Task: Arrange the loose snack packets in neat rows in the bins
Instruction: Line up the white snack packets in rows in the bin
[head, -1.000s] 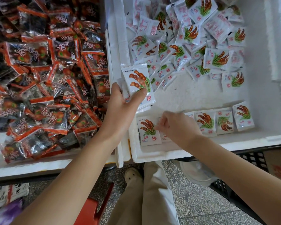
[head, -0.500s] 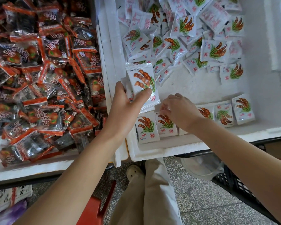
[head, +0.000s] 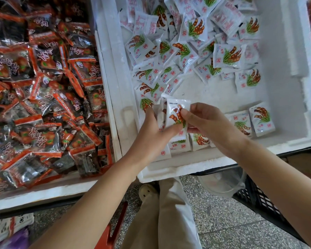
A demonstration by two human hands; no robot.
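The left hand (head: 151,135) grips a small stack (head: 163,105) upright above the near wall of the bin (head: 187,163) as a ready supply. The right hand (head: 206,123) pinches the front packet (head: 175,106), apparently to peel it off for the row (head: 241,123) below. The loose pile (head: 196,51) lies farther back.

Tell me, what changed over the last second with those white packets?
The right hand lifted from the front row and came up to pinch the front packet of the small stack the left hand grips. The left hand kept its stack; the loose heap and red packets stayed put.
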